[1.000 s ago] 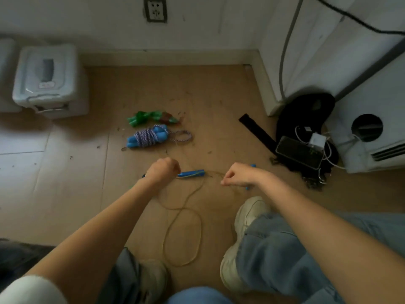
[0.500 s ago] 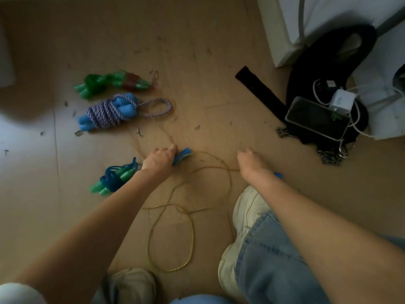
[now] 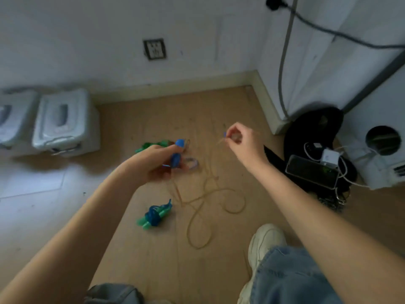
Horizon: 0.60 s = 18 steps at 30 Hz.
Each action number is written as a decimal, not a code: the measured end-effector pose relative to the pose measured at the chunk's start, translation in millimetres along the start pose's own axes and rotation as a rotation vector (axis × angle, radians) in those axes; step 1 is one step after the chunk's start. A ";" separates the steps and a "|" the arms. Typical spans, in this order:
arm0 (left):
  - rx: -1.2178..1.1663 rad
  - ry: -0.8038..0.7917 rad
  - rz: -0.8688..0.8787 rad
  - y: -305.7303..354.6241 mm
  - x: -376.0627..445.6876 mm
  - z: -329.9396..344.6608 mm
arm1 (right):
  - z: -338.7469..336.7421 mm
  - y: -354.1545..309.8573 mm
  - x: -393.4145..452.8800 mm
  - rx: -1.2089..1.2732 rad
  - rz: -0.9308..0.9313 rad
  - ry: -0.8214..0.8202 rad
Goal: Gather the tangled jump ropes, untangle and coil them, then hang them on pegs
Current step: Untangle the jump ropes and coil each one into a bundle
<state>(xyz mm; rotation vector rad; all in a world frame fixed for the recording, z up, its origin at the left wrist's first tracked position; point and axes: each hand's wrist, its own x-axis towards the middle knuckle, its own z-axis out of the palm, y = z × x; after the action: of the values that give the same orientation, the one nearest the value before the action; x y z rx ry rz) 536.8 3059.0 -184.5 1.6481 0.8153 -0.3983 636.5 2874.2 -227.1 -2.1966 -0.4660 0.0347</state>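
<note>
Head view: we hold a tan jump rope up over the floor, both hands gripping.
Left hand (image 3: 153, 163) wraps the blue handle (image 3: 176, 157); right hand (image 3: 242, 142) pinches the rope (image 3: 219, 194), whose loops lie on the floor (image 3: 153, 260) beside a coiled blue-green rope (image 3: 154, 215). No readable writing.

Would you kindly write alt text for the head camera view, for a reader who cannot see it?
A person's left hand grips a blue handle and the right hand pinches the tan jump rope, whose loose loops trail on the wooden floor. A coiled blue rope with green handles lies nearby, and a phone rests on a black bag to the right.
</note>
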 end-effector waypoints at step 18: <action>-0.552 -0.108 0.478 39.4 -169.5 -19.1 | -73.4 -163.8 -99.2 0.569 -0.013 -0.548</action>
<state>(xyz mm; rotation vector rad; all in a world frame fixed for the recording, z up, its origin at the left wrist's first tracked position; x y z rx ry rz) 443.0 3025.1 -40.7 1.2316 0.3783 0.0758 505.9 2875.5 -68.9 -1.6002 -0.6737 0.6914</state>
